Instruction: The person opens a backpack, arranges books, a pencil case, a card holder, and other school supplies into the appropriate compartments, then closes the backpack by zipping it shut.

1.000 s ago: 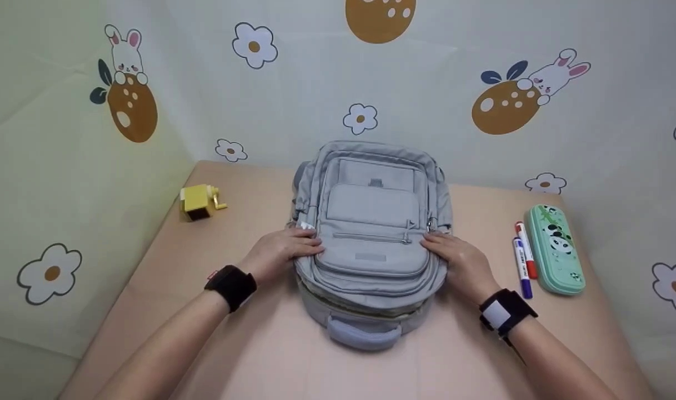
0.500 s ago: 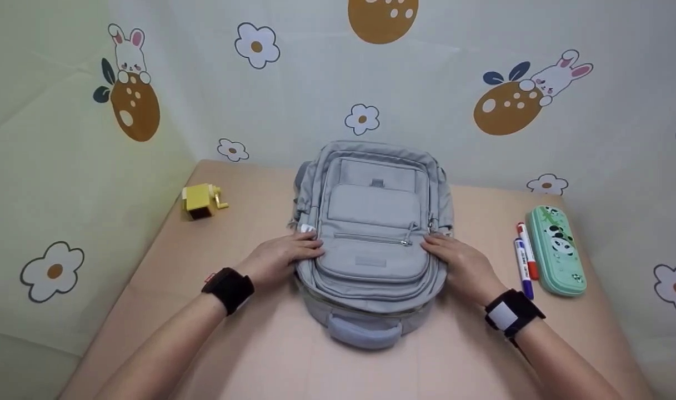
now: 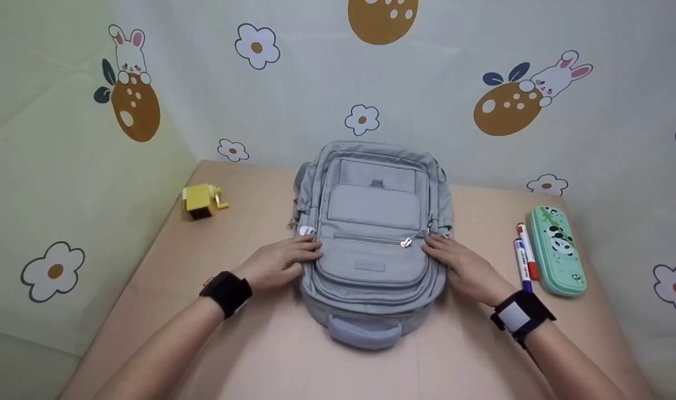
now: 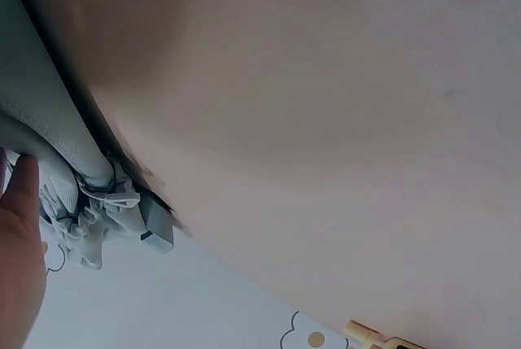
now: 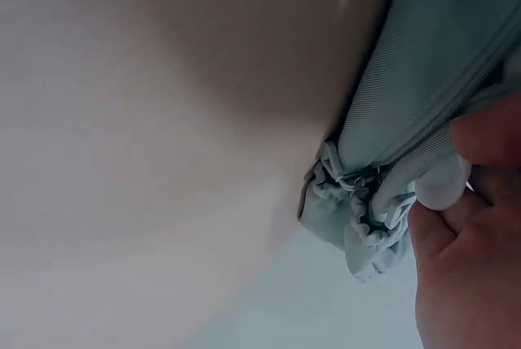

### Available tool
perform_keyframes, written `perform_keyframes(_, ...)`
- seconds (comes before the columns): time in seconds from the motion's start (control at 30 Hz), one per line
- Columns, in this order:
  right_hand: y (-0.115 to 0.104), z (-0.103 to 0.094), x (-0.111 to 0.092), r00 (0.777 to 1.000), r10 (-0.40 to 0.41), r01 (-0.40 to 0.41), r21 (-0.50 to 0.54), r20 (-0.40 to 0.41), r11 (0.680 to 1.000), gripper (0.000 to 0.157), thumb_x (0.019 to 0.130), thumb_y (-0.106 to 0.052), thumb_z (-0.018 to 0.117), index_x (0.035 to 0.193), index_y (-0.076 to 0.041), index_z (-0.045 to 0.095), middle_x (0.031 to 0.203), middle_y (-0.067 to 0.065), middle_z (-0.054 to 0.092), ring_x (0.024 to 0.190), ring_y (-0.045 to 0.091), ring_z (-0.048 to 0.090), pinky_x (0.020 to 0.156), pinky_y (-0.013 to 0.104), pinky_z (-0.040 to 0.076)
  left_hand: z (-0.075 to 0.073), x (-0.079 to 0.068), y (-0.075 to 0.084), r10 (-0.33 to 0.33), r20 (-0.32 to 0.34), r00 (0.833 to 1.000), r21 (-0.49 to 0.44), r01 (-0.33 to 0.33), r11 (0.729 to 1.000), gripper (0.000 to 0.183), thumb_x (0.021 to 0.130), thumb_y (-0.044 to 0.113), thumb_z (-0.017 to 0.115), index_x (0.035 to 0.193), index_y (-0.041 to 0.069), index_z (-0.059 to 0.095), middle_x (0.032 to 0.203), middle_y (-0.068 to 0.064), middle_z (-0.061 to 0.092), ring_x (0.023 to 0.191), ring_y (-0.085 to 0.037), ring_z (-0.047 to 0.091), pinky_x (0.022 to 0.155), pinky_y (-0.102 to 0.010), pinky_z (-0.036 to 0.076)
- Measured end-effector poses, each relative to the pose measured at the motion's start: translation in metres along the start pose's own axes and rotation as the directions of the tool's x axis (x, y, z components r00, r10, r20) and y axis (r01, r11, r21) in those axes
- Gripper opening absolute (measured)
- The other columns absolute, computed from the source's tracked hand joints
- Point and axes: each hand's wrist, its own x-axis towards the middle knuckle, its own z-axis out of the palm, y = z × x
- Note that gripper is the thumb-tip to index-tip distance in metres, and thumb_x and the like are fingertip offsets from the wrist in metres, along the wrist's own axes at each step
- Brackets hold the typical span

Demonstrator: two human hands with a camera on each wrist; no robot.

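A grey backpack (image 3: 374,205) lies on the table with its top handle (image 3: 364,331) towards me. My left hand (image 3: 274,261) grips its left edge, fingers on the upper face and thumb by the side. On the right edge, my right hand (image 3: 468,265) holds in the same way. A white tab (image 3: 307,230) shows beside the left fingertips. In the right wrist view, a white rounded piece (image 5: 442,182) sits among the right fingers. A silver zipper pull (image 3: 406,242) lies on the front pocket. The underside of the backpack is hidden.
A yellow crank pencil sharpener (image 3: 199,201) stands at the back left. On the right lie a red marker (image 3: 526,250), a blue marker (image 3: 522,264) and a green panda pencil case (image 3: 557,250). A patterned cloth wall (image 3: 426,83) rises behind the table.
The gap in the backpack near its handle has closed up as the front panel settled down. Both hands stay at the edges, with the right wrist shifted slightly outward.
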Motion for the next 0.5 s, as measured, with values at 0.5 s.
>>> perform_keyframes(0.5, -0.0017, 0.0032, -0.0039, 0.997, 0.079, -0.079, 0.027, 0.007, 0.996, 0.066, 0.096, -0.045, 0.070, 0.145, -0.004, 0.056, 0.156, 0.013, 0.046, 0.146, 0.035, 0.037, 0.117, 0.053, 0.029, 0.0019, -0.0009, 0.0030, -0.012, -0.006, 1.000, 0.019, 0.012, 1.000, 0.049, 0.097, 0.037, 0.068, 0.142, 0.017, 0.062, 0.156, 0.001, 0.048, 0.147, -0.022, 0.037, 0.117, -0.046, 0.033)
